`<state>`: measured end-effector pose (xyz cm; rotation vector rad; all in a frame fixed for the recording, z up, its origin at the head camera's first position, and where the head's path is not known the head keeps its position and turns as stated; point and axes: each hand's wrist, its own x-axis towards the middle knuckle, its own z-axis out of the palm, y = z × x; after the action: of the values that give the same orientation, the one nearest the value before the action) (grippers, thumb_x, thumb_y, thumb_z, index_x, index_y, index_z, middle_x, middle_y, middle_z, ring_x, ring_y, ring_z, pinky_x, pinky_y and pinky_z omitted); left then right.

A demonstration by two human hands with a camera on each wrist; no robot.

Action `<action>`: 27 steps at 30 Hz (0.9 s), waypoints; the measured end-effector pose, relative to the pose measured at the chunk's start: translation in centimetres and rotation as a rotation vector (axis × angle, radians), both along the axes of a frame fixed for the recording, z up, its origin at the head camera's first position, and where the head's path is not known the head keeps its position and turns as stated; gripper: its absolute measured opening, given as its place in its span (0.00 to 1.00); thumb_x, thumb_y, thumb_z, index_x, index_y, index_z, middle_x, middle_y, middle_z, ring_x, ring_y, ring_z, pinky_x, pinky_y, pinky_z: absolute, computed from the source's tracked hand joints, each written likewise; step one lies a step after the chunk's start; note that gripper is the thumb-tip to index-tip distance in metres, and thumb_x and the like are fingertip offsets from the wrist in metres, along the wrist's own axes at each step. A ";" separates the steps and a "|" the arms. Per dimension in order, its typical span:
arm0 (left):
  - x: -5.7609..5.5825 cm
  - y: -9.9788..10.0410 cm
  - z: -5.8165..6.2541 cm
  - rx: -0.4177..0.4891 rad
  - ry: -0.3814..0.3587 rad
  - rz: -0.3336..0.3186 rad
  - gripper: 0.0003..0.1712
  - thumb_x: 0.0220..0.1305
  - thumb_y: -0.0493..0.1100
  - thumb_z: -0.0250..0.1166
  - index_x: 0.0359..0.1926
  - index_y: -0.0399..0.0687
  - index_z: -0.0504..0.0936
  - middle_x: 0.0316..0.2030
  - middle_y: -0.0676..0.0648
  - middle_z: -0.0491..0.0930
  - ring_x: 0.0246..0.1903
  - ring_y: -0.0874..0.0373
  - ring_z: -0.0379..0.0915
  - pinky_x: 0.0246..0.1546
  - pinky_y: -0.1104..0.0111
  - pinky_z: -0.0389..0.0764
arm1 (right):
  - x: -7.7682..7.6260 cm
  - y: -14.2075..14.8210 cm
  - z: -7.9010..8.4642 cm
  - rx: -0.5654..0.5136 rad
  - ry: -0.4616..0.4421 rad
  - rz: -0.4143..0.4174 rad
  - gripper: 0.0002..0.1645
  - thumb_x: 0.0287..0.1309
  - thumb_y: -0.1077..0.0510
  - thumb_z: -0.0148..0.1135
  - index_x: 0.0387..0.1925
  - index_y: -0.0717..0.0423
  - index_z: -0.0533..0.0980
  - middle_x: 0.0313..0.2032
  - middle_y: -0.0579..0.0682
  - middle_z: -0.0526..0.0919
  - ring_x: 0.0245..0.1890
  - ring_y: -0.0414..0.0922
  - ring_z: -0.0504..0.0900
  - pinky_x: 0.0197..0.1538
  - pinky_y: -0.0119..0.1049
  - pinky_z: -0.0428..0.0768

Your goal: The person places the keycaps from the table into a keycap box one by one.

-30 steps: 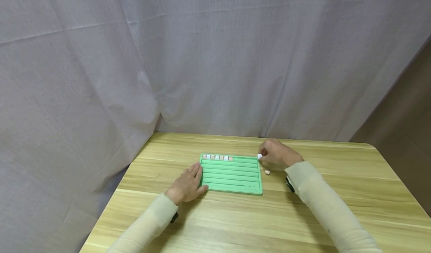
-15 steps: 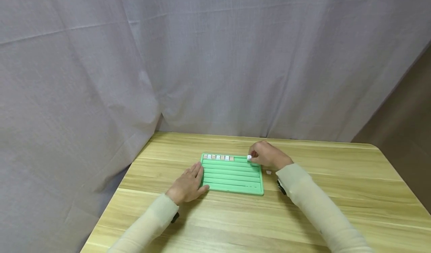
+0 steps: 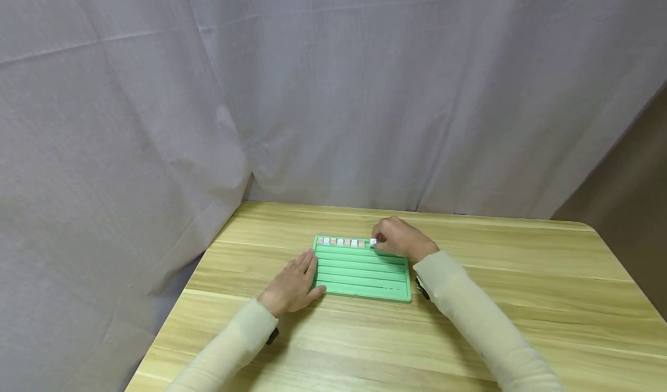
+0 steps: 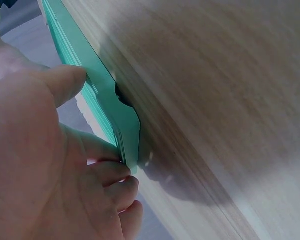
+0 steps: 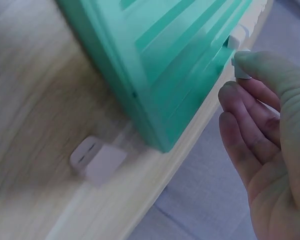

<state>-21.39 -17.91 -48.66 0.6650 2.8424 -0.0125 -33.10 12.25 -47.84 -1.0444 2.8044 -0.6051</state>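
Note:
A green ridged tray [image 3: 359,274] lies on the table, with a row of white and pinkish keycaps [image 3: 340,242] along its far groove. On the tray's left edge rests my left hand [image 3: 290,285], its fingers extended and thumb near the front corner. My right hand [image 3: 400,239] pinches a white keycap [image 3: 373,242] between thumb and index finger, over the far groove just right of the row. The right wrist view shows that white keycap [image 5: 243,74] largely covered by the thumb, close to the row's last keycap [image 5: 237,38].
One loose pinkish keycap [image 5: 99,162] sits on the table beside the tray's right end; in the head view my right arm hides it. The wooden table [image 3: 333,345] meets a grey curtain [image 3: 333,120] along its back edge.
My right hand has moved left with the white keycap, from beyond the tray's right corner to beside the row. The left hand stays on the tray's left edge.

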 end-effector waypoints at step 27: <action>-0.2 -0.2 -0.1 0.005 -0.012 0.010 0.47 0.82 0.63 0.49 0.82 0.31 0.53 0.84 0.34 0.49 0.84 0.41 0.48 0.84 0.51 0.57 | -0.7 -1.6 -0.4 0.055 -0.022 -0.013 0.03 0.64 0.64 0.70 0.36 0.57 0.89 0.35 0.49 0.90 0.32 0.38 0.82 0.37 0.33 0.86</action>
<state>-21.58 -18.11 -48.75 0.6500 2.8353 -0.0001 -33.78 10.63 -48.28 -1.0043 2.7938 -0.5347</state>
